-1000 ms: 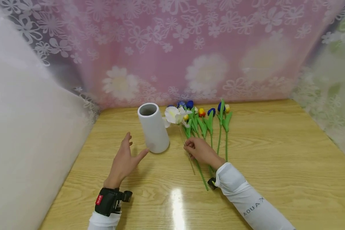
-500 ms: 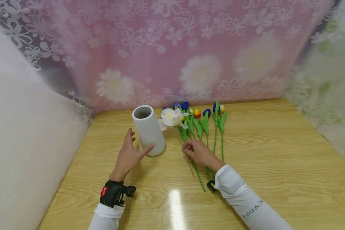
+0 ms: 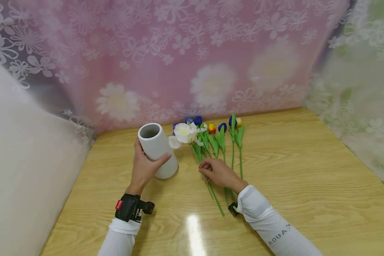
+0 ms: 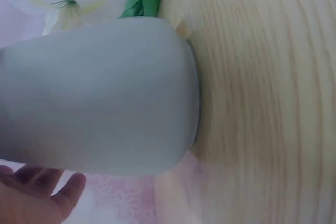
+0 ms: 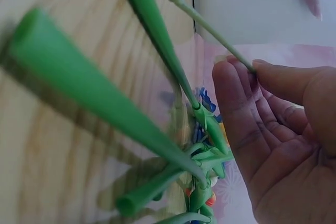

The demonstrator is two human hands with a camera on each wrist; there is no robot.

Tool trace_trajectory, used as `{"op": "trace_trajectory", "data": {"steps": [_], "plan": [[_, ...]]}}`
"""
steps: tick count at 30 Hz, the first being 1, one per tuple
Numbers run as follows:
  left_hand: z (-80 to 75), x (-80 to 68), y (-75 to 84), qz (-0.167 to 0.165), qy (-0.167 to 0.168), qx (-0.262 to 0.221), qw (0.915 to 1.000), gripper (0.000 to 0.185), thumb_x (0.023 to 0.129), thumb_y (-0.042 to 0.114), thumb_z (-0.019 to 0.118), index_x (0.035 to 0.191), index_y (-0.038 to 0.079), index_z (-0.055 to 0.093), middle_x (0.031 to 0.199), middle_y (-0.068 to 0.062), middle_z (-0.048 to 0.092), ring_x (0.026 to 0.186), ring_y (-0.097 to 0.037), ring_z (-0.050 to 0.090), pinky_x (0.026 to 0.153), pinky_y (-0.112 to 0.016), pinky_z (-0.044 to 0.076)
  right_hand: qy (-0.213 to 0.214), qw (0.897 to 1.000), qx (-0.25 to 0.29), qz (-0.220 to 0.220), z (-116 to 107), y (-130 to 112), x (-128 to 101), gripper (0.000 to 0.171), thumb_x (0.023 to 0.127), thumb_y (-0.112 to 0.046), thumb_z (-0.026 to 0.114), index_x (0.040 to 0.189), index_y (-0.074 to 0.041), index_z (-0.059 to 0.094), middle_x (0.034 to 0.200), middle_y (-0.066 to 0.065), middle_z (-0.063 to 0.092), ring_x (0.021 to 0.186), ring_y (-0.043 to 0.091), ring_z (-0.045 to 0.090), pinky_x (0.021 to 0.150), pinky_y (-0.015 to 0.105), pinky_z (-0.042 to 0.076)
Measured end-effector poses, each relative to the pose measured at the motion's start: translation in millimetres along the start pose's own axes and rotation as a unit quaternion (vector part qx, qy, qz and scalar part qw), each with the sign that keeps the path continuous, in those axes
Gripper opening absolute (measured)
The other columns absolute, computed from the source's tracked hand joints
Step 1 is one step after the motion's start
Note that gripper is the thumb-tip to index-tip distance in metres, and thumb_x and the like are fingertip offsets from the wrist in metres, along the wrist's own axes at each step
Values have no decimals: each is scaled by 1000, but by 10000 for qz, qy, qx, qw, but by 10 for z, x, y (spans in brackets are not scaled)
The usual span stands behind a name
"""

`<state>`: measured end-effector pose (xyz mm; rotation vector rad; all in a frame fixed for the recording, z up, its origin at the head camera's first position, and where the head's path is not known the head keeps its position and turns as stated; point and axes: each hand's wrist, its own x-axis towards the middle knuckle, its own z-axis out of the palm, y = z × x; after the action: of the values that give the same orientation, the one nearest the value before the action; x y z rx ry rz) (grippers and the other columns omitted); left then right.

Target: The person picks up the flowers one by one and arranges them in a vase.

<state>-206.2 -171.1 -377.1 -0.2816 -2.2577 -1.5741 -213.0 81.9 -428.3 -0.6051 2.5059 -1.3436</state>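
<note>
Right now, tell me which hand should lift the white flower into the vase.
The right hand, probably. Its fingers already pinch a thin stem among the flowers, seemingly the white flower's. The left hand grips the white vase, steadying it.

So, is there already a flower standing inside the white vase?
No, in the head view the white vase shows an empty mouth, and the flowers lie on the table beside it.
</note>
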Motion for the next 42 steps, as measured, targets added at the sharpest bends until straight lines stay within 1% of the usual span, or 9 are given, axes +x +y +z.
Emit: {"op": "trace_trajectory", "data": {"steps": [7,10,17,21,25,29,33,37,42], "plan": [[-17,-42,-25,-146,-33,-233,9996,92,66,15,79,135,17,19,116,-7,44,101,-23,47,82,-45,39,-80,9999,74,-96,48,-49,-16,14,90,-17,53,99,-7,57,85,9,60,65,17,58,56,29,49],[-28,-36,-47,-141,-28,-336,9993,90,66,13,79,134,15,20,115,-7,44,100,-21,47,81,-44,39,-43,9998,77,-154,54,-70,-15,15,91,-18,52,100,-7,58,86,9,60,64,16,58,56,28,49],[22,-27,-110,-74,-85,-950,9954,86,67,6,77,133,12,22,114,-9,44,98,-22,47,81,-43,39,6,9996,240,-158,57,-82,-11,18,90,-18,53,101,-4,58,88,11,59,67,20,59,56,27,49],[53,-33,-122,-128,-135,-991,9949,86,67,5,77,133,11,21,114,-8,44,98,-22,47,81,-42,39,41,9997,233,-96,36,-67,-22,19,90,-22,53,101,-7,58,88,10,60,68,20,60,56,27,49],[57,-36,-135,-183,-133,-1009,9946,86,66,4,77,132,8,21,113,-9,44,98,-23,46,81,-42,38,291,9994,152,-122,-23,-83,-24,18,90,-22,54,100,-8,58,88,10,60,68,19,59,58,31,49],[49,-34,-155,-234,-83,-1006,9946,86,66,3,76,132,8,21,113,-10,44,98,-24,46,82,-42,38,514,9978,202,-379,-89,-147,15,17,90,-22,54,101,-10,58,89,11,59,71,21,59,61,35,49],[50,-41,-169,-314,-91,-991,9945,86,67,4,76,133,10,21,113,-10,43,98,-24,46,81,-43,38,734,9945,251,-699,-147,-230,66,19,89,-24,54,103,-11,58,87,5,60,74,20,59,62,33,50],[59,-50,-151,-345,-169,-991,9943,86,68,6,76,133,10,20,114,-11,43,98,-25,46,80,-43,39,1032,9900,262,-922,-209,-323,113,15,89,-24,55,100,-16,60,82,-4,60,74,19,59,62,32,50],[47,-9,-86,-207,-229,-886,9956,85,69,6,75,133,10,21,114,-11,42,99,-25,45,80,-44,38,1291,9837,492,-1151,-305,-463,199,15,89,-26,55,100,-18,61,83,-2,61,74,22,59,61,33,49]]}}
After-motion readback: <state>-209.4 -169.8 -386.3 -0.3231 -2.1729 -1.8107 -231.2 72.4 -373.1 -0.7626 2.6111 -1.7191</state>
